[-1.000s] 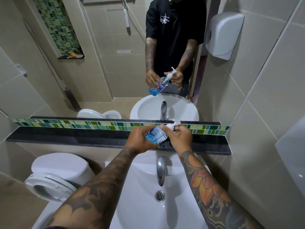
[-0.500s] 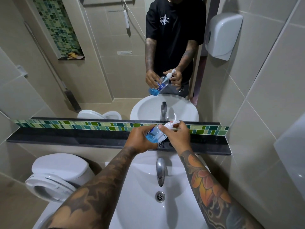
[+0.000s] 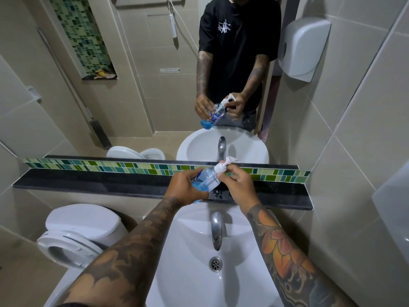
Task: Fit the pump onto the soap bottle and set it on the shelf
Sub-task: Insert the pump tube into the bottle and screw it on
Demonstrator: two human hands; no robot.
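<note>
A clear soap bottle [image 3: 207,180] with blue liquid is tilted to the right above the black shelf [image 3: 88,181]. My left hand [image 3: 183,188] is wrapped around the bottle's body. The white pump [image 3: 223,166] sits at the bottle's neck, its nozzle pointing up and right. My right hand [image 3: 238,185] pinches the pump's collar with fingertips. The mirror above shows the same grip from the front.
A white sink [image 3: 199,273] with a chrome tap [image 3: 217,229] lies below my arms. A toilet [image 3: 77,231] stands at the left. A green mosaic strip [image 3: 110,168] backs the shelf. A white dispenser [image 3: 304,47] hangs on the right wall.
My right hand's fingers have shifted round the pump's collar, and the nozzle has turned. The bottle stays tilted in my left hand at the same place.
</note>
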